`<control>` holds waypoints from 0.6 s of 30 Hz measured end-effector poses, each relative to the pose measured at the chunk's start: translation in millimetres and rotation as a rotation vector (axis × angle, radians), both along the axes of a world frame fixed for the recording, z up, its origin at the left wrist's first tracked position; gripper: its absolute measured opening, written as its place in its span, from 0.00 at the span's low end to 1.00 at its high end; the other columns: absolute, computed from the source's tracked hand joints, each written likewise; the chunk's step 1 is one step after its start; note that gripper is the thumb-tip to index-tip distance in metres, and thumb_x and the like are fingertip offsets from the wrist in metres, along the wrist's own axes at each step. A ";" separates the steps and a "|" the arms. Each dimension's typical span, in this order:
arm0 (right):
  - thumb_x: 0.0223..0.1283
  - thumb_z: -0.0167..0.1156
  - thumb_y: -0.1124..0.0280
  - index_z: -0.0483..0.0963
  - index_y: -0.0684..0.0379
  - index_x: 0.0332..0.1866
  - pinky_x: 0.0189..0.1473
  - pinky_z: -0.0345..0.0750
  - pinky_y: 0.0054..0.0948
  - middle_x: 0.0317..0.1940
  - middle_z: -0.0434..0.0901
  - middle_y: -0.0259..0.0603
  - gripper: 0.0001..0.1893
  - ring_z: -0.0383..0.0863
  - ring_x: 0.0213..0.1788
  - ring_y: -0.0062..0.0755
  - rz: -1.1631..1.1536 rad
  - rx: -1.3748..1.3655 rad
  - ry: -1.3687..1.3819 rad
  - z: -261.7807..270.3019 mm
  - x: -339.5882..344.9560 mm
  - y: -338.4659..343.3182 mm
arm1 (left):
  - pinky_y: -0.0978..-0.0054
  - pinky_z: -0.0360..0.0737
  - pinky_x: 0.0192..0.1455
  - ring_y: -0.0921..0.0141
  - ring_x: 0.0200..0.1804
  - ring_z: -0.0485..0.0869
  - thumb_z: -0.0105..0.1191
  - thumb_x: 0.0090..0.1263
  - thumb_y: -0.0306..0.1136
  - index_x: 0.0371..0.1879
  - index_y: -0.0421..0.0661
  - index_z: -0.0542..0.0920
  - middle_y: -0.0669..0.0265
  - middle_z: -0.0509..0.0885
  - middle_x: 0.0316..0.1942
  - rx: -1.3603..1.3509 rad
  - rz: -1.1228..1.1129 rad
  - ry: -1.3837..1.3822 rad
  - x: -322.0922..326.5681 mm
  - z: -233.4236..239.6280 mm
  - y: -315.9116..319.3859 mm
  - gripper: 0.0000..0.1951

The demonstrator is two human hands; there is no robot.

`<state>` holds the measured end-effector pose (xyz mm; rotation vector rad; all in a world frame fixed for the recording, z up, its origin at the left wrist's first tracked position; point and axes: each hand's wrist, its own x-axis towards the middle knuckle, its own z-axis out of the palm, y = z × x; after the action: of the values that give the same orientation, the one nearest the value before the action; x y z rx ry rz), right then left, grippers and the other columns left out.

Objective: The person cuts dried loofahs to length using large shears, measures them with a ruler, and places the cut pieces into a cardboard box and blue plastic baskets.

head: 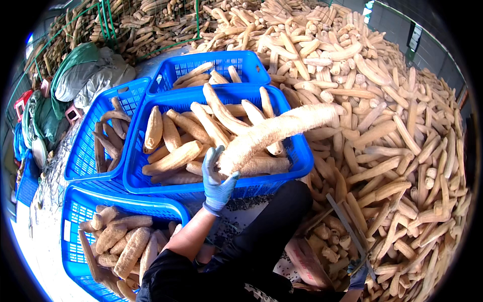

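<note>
My left hand (219,185), in a light blue glove, has its fingers and thumb around the lower end of a large pale dried loofah (275,134). The loofah slants up to the right above a blue plastic basket (132,177) holding several other loofahs. At the lower right, my right hand (358,277), in a darker-looking blue glove, grips a tool with a long, straight, flat metal bar (349,230); its exact kind is unclear. Beside that bar, short cut loofah pieces (332,245) lie in a container, with a pinkish printed sack (307,260) at its near side.
A huge heap of loofahs (396,151) rises on the right and behind. More blue baskets with loofahs stand at the near left (68,226), the left (85,151) and the back (211,56). Green wire fencing (198,22), bagged bundles (94,68) and a small red stool (22,104) are farther off.
</note>
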<state>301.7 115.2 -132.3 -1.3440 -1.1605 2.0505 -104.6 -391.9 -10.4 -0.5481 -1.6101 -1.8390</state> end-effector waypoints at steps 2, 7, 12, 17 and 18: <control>0.66 0.47 0.49 0.69 0.58 0.40 0.12 0.71 0.29 0.25 0.79 0.48 0.20 0.76 0.15 0.35 0.008 -0.005 0.014 -0.6 3.0 -0.3 | 0.66 0.63 0.68 0.65 0.63 0.68 0.63 0.59 0.28 0.67 0.41 0.57 0.57 0.67 0.62 0.061 -0.044 -0.080 2.5 2.3 1.2 0.37; 0.65 0.50 0.49 0.69 0.57 0.39 0.12 0.70 0.28 0.27 0.79 0.47 0.19 0.76 0.15 0.34 -0.031 0.005 -0.029 11.6 -2.4 -11.8 | 0.79 0.79 0.35 0.78 0.44 0.77 0.54 0.69 0.41 0.56 0.49 0.72 0.72 0.77 0.48 0.345 -0.203 -0.696 -22.3 -20.2 -10.7 0.19; 0.63 0.52 0.47 0.70 0.54 0.38 0.12 0.68 0.27 0.26 0.79 0.45 0.19 0.74 0.15 0.33 0.017 -0.044 0.034 14.0 -4.0 -17.9 | 0.77 0.79 0.34 0.75 0.39 0.79 0.56 0.66 0.50 0.53 0.54 0.74 0.72 0.79 0.44 0.374 -0.208 -0.899 -76.0 -66.7 -37.6 0.20; 0.64 0.52 0.48 0.71 0.52 0.36 0.13 0.69 0.25 0.25 0.80 0.42 0.17 0.74 0.17 0.30 0.056 0.076 -0.085 18.8 -7.0 -28.6 | 0.69 0.82 0.35 0.67 0.36 0.81 0.55 0.66 0.52 0.58 0.51 0.71 0.64 0.78 0.46 0.353 -0.233 -0.996 -125.0 -104.6 -67.0 0.26; 0.64 0.52 0.49 0.71 0.52 0.37 0.13 0.69 0.25 0.25 0.80 0.42 0.17 0.74 0.17 0.30 0.040 0.079 -0.100 17.7 0.5 -28.2 | 0.65 0.83 0.39 0.63 0.40 0.81 0.50 0.67 0.56 0.59 0.50 0.69 0.60 0.76 0.48 0.366 -0.230 -1.036 -135.0 -115.2 -64.4 0.28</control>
<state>302.2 87.0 -114.5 -1.4095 -1.3064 1.9628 -239.7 -456.3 -125.6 0.5092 -1.7393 -2.7472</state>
